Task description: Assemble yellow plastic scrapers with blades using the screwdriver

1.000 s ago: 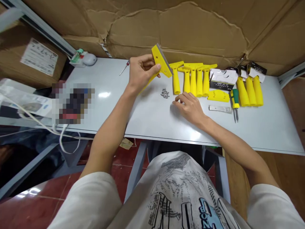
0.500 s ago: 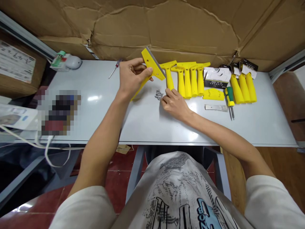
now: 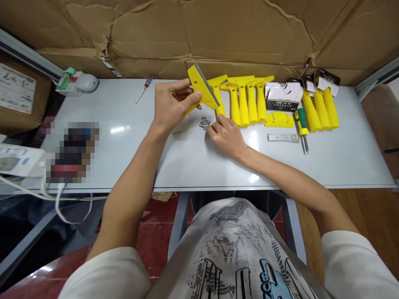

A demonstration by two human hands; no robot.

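Observation:
My left hand [image 3: 171,106] is closed around a yellow scraper [image 3: 202,88], lifted above the table and tilted, its grey blade edge facing up and right. The scraper's handle is largely behind my fingers and wrist. On the tabletop, my right hand [image 3: 228,137] has its fingers bent together beside a small pile of screws [image 3: 204,123]. What lies between those fingertips, if anything, is hidden. Just beyond the right hand lies another yellow scraper [image 3: 218,97]; several yellow T-shaped scraper bodies [image 3: 243,99] are lined up to its right.
Farther right are a cardboard pack [image 3: 283,96], yellow plates [image 3: 279,120], a packet of blades [image 3: 283,138], a green-and-yellow screwdriver [image 3: 301,124] and yellow handle sleeves [image 3: 319,110]. A small screwdriver [image 3: 144,88] lies at the back left. A power strip [image 3: 23,160] with cables sits at the left edge.
The camera view has shifted slightly. My left hand has turned the scraper a little, still gripping it. The right hand stays by the screws, its fingers bent.

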